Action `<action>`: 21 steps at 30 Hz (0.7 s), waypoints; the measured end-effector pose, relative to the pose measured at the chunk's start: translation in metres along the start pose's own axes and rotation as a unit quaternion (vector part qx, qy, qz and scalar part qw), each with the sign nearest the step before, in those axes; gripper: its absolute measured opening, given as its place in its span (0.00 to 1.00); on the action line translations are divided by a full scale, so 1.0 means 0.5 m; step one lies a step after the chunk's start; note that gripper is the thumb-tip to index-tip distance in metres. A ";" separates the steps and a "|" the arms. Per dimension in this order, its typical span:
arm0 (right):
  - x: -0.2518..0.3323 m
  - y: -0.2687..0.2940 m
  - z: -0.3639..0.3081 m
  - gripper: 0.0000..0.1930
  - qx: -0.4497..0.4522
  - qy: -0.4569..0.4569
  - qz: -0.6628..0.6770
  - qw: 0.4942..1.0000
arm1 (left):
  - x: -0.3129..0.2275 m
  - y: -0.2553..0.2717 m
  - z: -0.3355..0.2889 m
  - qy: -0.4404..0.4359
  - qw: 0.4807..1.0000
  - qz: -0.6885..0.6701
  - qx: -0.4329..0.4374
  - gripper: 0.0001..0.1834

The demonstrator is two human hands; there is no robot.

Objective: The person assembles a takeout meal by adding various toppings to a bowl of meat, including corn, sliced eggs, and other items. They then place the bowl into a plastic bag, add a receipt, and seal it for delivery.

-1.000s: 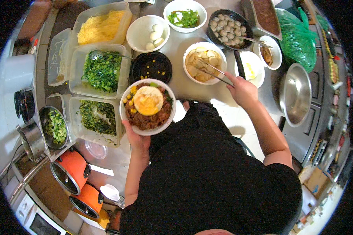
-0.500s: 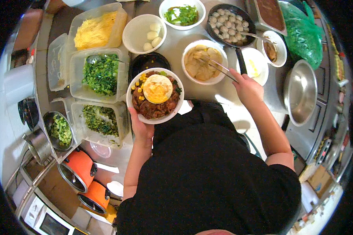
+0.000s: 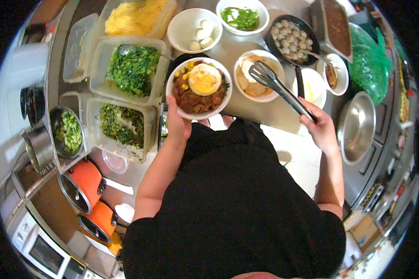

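My left hand (image 3: pixel 178 122) grips a white bowl (image 3: pixel 229 92) from its near left side, thumb over the rim. Inside it lie brown meat pieces, yellow corn and some greens, topped by a round fried egg (image 3: pixel 205 79). My right hand (image 3: pixel 320 124) is closed around metal tongs (image 3: pixel 286 94) with a dark handle. Their slotted head hovers over a second white bowl (image 3: pixel 258 99) of pale yellowish slices. A whitish piece shows by the tips; whether the tongs pinch it I cannot tell.
At left stand clear tubs of chopped greens (image 3: pixel 130 72) and yellow shreds (image 3: pixel 135 17). Beyond are bowls of peeled eggs (image 3: pixel 203 33) and green strips (image 3: pixel 241 18), plus a black pan of meatballs (image 3: pixel 291 41). A steel basin (image 3: pixel 357 128) and green bag (image 3: pixel 370 65) flank the right.
The tongs have turned, their broad slotted head now uppermost, and my right hand has moved back from the slices. The view has shifted; the held bowl sits further right in it.
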State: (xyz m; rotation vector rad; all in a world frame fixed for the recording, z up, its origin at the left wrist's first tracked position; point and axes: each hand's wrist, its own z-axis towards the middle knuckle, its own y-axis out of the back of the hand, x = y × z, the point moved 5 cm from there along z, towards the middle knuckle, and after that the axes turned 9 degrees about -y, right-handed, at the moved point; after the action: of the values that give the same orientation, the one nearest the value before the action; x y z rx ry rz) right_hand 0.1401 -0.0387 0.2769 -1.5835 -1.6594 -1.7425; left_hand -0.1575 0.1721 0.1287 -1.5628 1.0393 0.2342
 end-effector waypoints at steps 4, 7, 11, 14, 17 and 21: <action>0.051 -0.068 -0.006 0.22 0.149 -0.125 0.134 0.972 | -0.007 -0.091 0.022 0.010 1.000 -0.007 0.015 0.33; 0.059 -0.117 0.009 0.23 0.102 -0.061 0.003 0.993 | 0.001 -0.099 0.023 0.042 0.999 -0.021 0.020 0.34; 0.093 -0.106 0.002 0.25 -0.035 0.087 -0.093 0.991 | -0.014 -0.082 0.008 0.035 0.999 -0.020 0.005 0.34; 0.132 -0.110 -0.008 0.26 -0.039 0.117 -0.185 0.975 | -0.029 -0.074 0.000 0.025 1.000 -0.016 -0.008 0.34; 0.174 -0.142 -0.019 0.28 -0.016 0.102 -0.298 0.949 | -0.038 -0.072 -0.012 0.023 0.999 -0.015 -0.021 0.33; 0.173 -0.147 -0.022 0.25 -0.012 0.101 -0.378 0.920 | -0.045 -0.067 -0.018 0.008 1.000 -0.027 -0.014 0.32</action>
State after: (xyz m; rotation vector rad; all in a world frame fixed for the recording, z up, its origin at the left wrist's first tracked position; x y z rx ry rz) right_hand 0.0449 0.0155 0.3091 -0.7400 -2.3175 -2.1608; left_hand -0.1503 0.1720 0.1692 -1.6176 1.0091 0.1998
